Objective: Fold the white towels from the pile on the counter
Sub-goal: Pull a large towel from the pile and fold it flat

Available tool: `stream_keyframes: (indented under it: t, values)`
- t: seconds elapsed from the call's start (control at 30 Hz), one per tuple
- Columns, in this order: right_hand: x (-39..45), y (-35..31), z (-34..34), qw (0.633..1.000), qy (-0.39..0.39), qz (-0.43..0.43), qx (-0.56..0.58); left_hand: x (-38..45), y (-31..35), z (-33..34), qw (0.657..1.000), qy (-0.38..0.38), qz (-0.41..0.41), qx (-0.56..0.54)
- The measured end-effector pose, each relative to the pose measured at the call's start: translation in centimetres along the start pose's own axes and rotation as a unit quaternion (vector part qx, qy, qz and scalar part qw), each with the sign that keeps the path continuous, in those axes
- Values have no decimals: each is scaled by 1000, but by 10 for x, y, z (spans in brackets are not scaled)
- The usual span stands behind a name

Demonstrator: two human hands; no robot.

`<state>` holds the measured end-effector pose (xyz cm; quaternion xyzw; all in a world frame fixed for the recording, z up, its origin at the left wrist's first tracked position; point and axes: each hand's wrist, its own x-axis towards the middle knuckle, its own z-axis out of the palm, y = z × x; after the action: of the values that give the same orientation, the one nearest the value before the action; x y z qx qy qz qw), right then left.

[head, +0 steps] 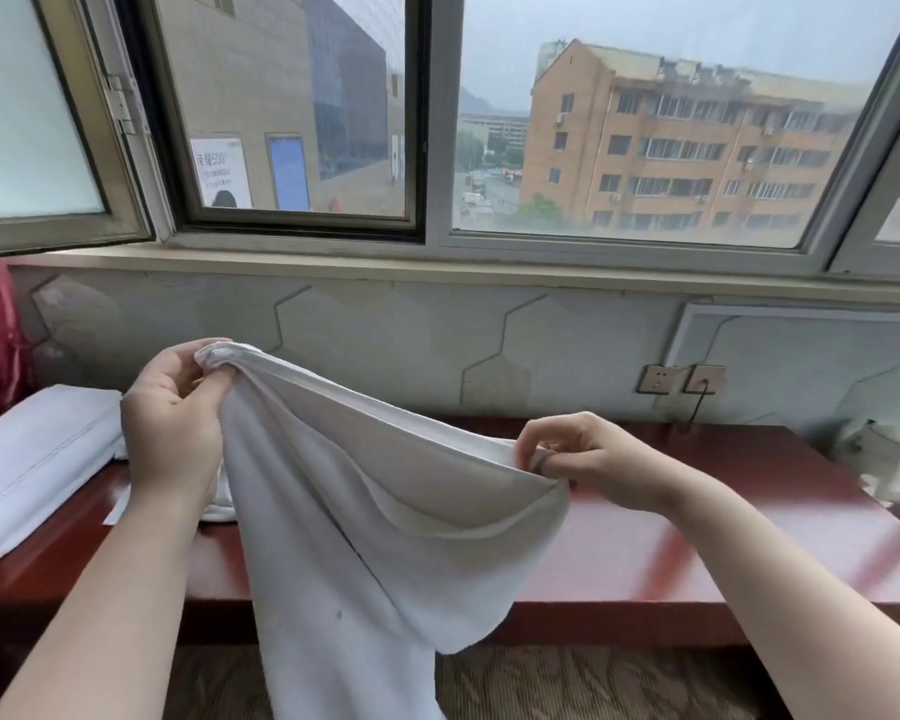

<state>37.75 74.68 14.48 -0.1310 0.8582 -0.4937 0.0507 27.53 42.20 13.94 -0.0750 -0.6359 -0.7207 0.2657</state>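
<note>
Both forearms are bare, no sleeves reaching into view. The left hand (170,423) and right hand (588,459) seem to carry no rings or watch, though blur limits certainty.

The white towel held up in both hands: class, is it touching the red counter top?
Cannot tell. In the head view the towel hangs in front of the counter, hiding any gap or contact.

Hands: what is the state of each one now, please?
Left hand: grips the white towel.
Right hand: pinches the same towel's edge.
</note>
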Motion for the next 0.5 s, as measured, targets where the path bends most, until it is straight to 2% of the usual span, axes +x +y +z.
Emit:
stream_keyframes:
  t: [0.1, 0.2, 0.33, 0.4, 0.5]
  values:
    - [-13, -6, -1, 996, -63, 10, -60, -6, 7, 6, 1000, -4, 12, -2]
    - [-21, -3, -5, 982, -64, 35, -172, -14, 13, 13, 1000, 2, 26, -2]
    - [-37, 4, -10, 982, -57, 49, -175, -22, 24, 27, 999, -4, 46, 6]
    - [-46, 4, -13, 979, -53, 20, -198, -24, 30, 31, 999, -3, 52, 2]
    - [-52, 12, -17, 952, -14, -61, -299, -27, 34, 35, 999, 4, 52, -2]
